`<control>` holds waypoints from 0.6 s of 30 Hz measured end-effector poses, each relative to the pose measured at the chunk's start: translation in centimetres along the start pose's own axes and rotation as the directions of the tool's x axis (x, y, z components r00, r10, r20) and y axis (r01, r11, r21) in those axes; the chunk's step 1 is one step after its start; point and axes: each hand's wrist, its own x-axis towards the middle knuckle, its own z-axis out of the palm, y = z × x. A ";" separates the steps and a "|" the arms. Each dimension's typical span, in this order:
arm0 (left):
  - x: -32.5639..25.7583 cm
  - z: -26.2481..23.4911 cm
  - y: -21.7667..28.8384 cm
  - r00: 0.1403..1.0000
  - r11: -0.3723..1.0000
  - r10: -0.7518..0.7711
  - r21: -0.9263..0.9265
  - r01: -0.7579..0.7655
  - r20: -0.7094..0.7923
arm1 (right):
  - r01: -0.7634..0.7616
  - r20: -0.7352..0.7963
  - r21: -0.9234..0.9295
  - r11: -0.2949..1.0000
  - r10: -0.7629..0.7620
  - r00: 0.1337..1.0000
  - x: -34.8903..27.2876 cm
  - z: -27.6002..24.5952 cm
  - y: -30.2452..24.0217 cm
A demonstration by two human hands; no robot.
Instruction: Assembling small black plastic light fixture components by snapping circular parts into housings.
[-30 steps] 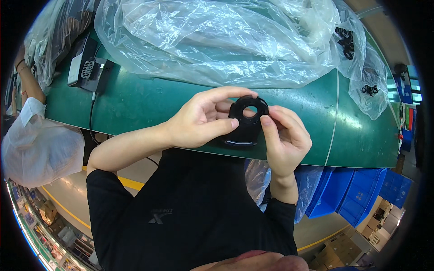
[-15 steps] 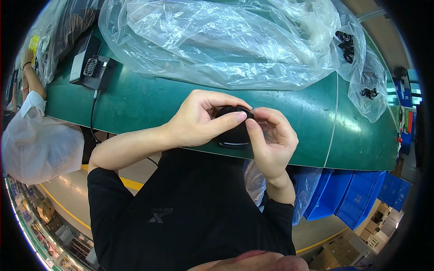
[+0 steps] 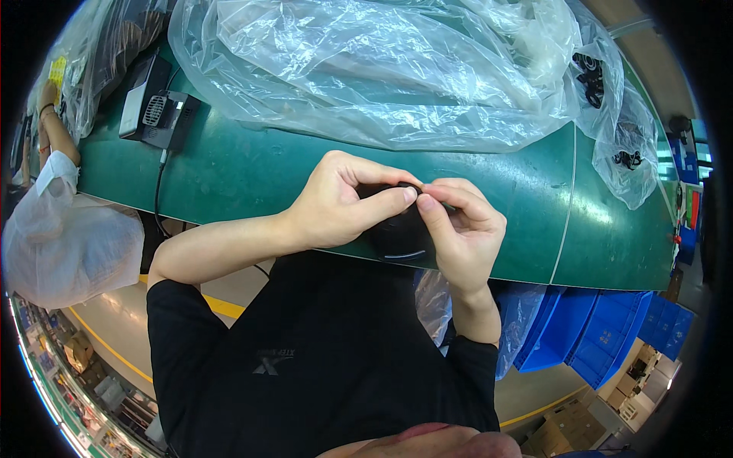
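Observation:
Close to my body, at the front edge of the green table [image 3: 252, 164], I hold a smooth, black, rounded object [image 3: 397, 233] with a shiny curved lower edge. Its exact kind does not show. My left hand [image 3: 336, 198] closes on it from the left, thumb and index finger pinching at its top end. From the right, my right hand [image 3: 467, 229] is closed too, thumb and index fingertip meeting the left fingertips at that same top end. Whatever small part lies between the fingertips is hidden.
Clear plastic bags [image 3: 366, 84] spread across the far table. Black parts show inside a bag [image 3: 592, 80] at the right. A black device with a cable [image 3: 168, 118] stands at the left, near another person's arm [image 3: 61, 137]. Blue bins [image 3: 607, 336] sit below the table's right side.
The black object's lower edge has tilted and come slightly nearer to me. My right fingers have drawn closer together at its top end; my left hand has barely moved.

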 end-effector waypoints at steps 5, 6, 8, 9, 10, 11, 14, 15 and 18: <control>0.3 -0.4 -0.1 0.995 0.993 -0.045 -0.103 0.055 0.090 | -0.168 -0.029 0.165 0.972 0.175 0.984 0.1 -0.1 -0.8; 0.3 -0.3 -0.1 0.993 1.000 -0.025 -0.007 0.026 0.113 | -0.186 -0.012 0.192 0.964 0.192 0.981 0.1 -0.3 -0.9; 0.3 -0.1 -0.1 0.990 0.996 -0.006 0.087 -0.006 0.143 | -0.177 -0.022 0.178 0.968 0.183 0.983 0.0 -0.5 -0.9; 0.2 0.0 -0.3 0.988 0.999 -0.023 -0.036 0.029 0.153 | -0.167 -0.027 0.166 0.972 0.174 0.984 0.0 -0.5 -0.8; 0.2 0.1 -0.4 0.985 0.985 -0.038 -0.159 0.065 0.166 | -0.165 -0.028 0.165 0.972 0.172 0.985 0.0 -0.7 -0.6; 0.2 -0.1 -0.2 0.985 0.985 -0.036 -0.158 0.063 0.168 | -0.126 -0.079 0.146 0.981 0.139 0.987 0.0 -0.8 -0.4; 0.5 -0.2 1.0 0.931 0.934 -0.230 -0.204 0.293 0.283 | -0.072 -0.168 0.112 0.991 0.091 0.982 0.0 -0.9 -0.3; 0.4 -0.2 1.0 0.931 0.935 -0.227 -0.204 0.290 0.285 | -0.061 -0.196 0.106 0.993 0.081 0.977 -0.1 -0.9 -0.3; 0.3 -0.1 0.7 0.940 0.934 -0.224 -0.218 0.282 0.257 | -0.075 -0.142 0.095 0.993 0.088 0.986 -0.4 -1.2 -0.6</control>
